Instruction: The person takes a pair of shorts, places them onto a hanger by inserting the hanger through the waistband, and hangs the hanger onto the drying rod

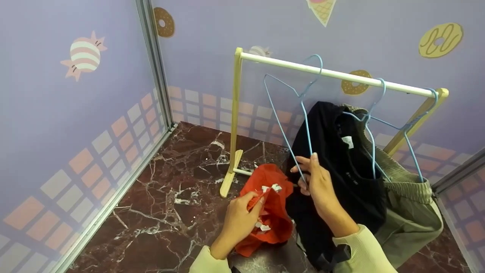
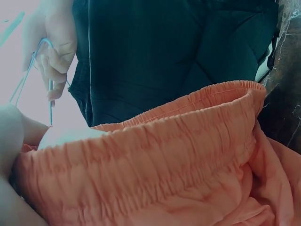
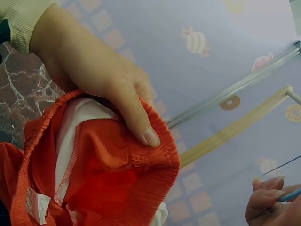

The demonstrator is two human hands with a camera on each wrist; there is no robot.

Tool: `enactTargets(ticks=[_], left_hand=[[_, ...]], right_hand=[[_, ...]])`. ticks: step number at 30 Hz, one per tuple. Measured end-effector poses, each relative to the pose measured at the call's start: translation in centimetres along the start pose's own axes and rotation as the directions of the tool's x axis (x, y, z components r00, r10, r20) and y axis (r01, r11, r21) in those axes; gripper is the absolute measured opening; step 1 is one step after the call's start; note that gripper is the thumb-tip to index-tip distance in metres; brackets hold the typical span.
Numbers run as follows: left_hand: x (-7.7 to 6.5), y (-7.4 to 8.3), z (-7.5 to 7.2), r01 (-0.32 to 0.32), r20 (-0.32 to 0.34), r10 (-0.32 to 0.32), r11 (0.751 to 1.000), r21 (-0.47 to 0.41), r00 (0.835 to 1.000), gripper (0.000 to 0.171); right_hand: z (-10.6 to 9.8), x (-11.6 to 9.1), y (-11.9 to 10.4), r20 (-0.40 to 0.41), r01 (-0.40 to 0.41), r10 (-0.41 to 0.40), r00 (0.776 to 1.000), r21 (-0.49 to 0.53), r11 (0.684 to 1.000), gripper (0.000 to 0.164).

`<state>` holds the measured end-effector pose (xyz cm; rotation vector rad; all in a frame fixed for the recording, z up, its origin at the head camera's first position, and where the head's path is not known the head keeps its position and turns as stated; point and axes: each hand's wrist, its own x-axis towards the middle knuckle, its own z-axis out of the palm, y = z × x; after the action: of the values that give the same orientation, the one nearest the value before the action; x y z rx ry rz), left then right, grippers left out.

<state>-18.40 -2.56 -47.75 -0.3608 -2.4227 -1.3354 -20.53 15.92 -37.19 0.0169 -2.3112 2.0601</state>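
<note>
My left hand [image 1: 241, 215] pinches the elastic waistband of red-orange shorts [image 1: 278, 227], thumb inside the opening in the right wrist view. White drawstring or lining and a care label [image 3: 38, 205] show inside the shorts. My right hand [image 1: 317, 182] grips the lower end of a blue wire hanger [image 1: 278, 117], whose hook is over the rack's white rail [image 1: 280, 63]. In the left wrist view the shorts' gathered waistband [image 2: 141, 155] spreads wide, with the right hand [image 2: 55, 47] and hanger beyond it.
Black clothing [image 1: 326, 151] and olive trousers [image 1: 409, 212] hang on blue hangers just right of my right hand. The rack's wooden left post [image 1: 235, 113] and foot [image 1: 230, 178] stand behind the shorts. A patterned wall [image 1: 201, 45] closes the back; the floor [image 1: 163, 212] is dark marble.
</note>
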Motion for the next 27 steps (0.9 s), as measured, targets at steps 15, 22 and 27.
enactTargets(ticks=[15,22,27], left_hand=[[0.2,0.1,-0.3,0.015,-0.039,-0.015,1.000,-0.005,0.999,0.023],[0.3,-0.1,-0.2,0.010,-0.037,-0.010,1.000,-0.005,0.999,0.030],[0.4,-0.2,-0.2,0.012,-0.020,-0.013,0.999,-0.031,1.000,0.029]], right_hand=[[-0.9,-2.0,0.5,-0.007,0.011,-0.011,1.000,-0.009,1.000,0.058],[-1.6,-2.7,0.9,-0.005,0.052,-0.052,0.999,-0.021,0.998,0.055],[-1.9,-3.1,1.0,0.008,0.061,-0.060,0.998,-0.024,0.998,0.056]])
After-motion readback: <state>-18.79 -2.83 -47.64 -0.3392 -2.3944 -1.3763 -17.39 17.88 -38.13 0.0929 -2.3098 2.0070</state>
